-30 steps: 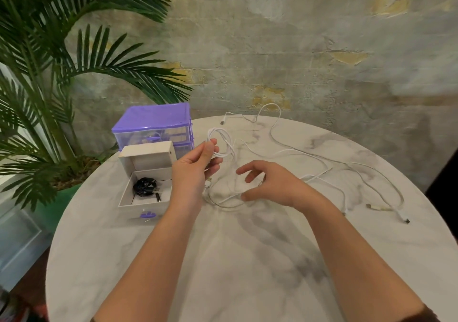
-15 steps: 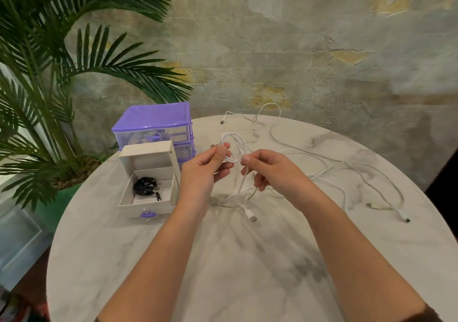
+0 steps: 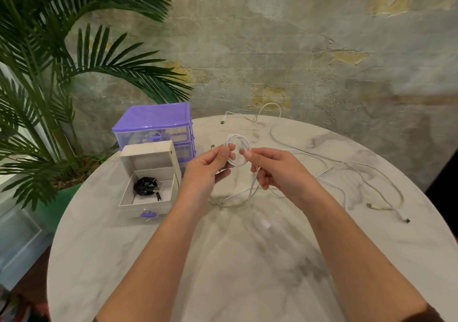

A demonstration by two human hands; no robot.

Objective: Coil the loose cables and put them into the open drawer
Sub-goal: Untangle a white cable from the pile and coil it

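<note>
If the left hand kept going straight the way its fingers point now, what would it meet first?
The left hand points rightward, pinching the white cable coil. Going straight on, it would probably meet the right hand first, which holds the same coil; depth between them is unclear.

A single head-worn view is given, aimed forward and down. The round table [image 3: 153, 259] is seen from close above its near edge.

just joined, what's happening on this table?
A person is coiling a white cable above the marble table. The left hand pinches the loops and the right hand feeds in the slack. A coiled black cable already lies in the open drawer. More loose white cables lie spread to the right.
</note>
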